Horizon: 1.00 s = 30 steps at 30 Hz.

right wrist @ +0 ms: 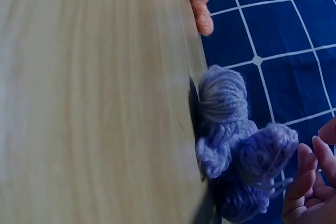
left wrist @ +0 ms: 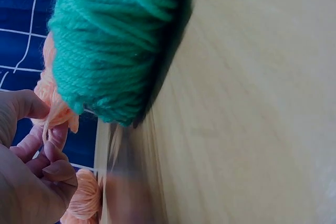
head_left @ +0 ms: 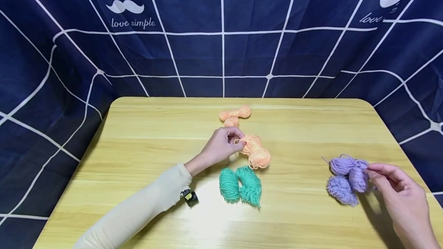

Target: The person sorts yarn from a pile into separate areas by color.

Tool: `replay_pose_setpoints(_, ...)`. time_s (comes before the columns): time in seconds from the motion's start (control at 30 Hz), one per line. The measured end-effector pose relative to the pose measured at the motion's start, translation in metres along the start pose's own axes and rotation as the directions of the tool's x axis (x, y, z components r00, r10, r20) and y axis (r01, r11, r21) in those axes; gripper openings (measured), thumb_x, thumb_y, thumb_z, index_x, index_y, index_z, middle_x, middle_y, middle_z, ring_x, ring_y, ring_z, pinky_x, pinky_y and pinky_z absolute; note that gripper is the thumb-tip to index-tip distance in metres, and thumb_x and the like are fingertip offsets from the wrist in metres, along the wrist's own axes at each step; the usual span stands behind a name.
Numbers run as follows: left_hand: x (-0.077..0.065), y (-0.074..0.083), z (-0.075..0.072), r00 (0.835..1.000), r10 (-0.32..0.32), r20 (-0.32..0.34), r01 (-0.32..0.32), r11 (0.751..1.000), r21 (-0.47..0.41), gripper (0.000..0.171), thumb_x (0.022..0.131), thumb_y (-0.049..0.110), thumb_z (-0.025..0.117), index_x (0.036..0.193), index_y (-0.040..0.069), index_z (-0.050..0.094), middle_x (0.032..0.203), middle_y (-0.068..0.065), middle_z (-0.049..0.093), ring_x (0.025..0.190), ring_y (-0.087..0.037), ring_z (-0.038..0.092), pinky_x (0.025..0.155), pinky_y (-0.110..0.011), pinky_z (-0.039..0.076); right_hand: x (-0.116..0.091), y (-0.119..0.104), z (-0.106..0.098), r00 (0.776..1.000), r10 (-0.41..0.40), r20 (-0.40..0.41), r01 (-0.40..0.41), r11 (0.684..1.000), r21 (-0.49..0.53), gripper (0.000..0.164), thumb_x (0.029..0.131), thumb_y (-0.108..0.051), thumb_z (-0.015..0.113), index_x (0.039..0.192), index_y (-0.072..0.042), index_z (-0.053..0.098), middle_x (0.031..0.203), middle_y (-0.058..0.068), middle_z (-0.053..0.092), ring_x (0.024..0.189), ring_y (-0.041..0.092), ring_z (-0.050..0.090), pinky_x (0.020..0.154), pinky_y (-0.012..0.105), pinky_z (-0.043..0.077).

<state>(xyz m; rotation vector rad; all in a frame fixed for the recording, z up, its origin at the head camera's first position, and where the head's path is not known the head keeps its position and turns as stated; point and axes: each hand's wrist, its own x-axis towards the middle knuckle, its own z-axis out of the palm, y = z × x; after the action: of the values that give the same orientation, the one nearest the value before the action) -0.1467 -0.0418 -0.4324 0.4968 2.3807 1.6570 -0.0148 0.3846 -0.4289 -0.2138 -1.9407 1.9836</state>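
My left hand (head_left: 223, 145) pinches a peach yarn skein (head_left: 256, 151) by its near end, between thumb and fingers. In the left wrist view, a loose strand of that peach skein (left wrist: 52, 108) runs between the fingertips. Just below lie two green yarn skeins (head_left: 249, 185) side by side on the table. At the right, my right hand (head_left: 403, 199) has its fingertips right at the edge of a pile of purple yarn skeins (head_left: 340, 185). The right wrist view shows the right hand's loosely bent fingers (right wrist: 307, 174) beside the purple yarn (right wrist: 268, 153), not wrapped round it.
More peach skeins (head_left: 235, 114) lie behind my left hand toward the far edge. Everything sits on a light wooden table (head_left: 155, 126) with rounded far corners. A dark blue curtain (head_left: 249, 57) with white lines surrounds it. A small black device (head_left: 189, 198) hangs at the left cuff.
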Motion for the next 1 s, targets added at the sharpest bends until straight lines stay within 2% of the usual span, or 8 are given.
replay_pose_setpoints(0.23,0.002,0.000,-0.004,0.999,0.034,-0.014,-0.034,0.999,0.000,0.009,0.095,0.006,0.079,0.104,0.008,0.077,0.072,0.003,0.054,0.063,-0.009,0.046,0.058,-0.024,0.037,-0.001,-0.002,0.006,0.998,-0.021,-0.056,0.021,1.000,-0.009,0.024,0.100,0.019,0.063,0.114,0.007,0.077,0.097,0.000,0.081,0.082,0.006,0.069,0.071,0.012,0.052)
replay_pose_setpoints(0.5,0.005,0.004,-0.011,0.998,0.051,-0.031,-0.051,0.999,0.010,0.008,0.095,0.006,0.078,0.103,0.007,0.077,0.074,0.002,0.054,0.067,-0.011,0.046,0.061,-0.025,0.037,-0.001,-0.004,0.010,0.998,-0.024,-0.057,0.022,0.999,-0.039,0.021,0.099,0.017,0.066,0.116,0.008,0.075,0.100,-0.001,0.080,0.085,0.006,0.069,0.073,0.012,0.050)
replay_pose_setpoints(1.0,0.006,0.001,-0.021,0.996,0.026,-0.080,-0.027,1.000,-0.003,0.011,0.093,0.005,0.079,0.104,0.006,0.077,0.078,0.001,0.057,0.069,-0.011,0.048,0.062,-0.024,0.039,-0.003,-0.005,0.019,0.999,-0.034,-0.014,0.033,0.997,-0.075,0.018,0.100,0.015,0.066,0.115,0.010,0.074,0.101,-0.001,0.080,0.087,0.006,0.069,0.075,0.012,0.050)
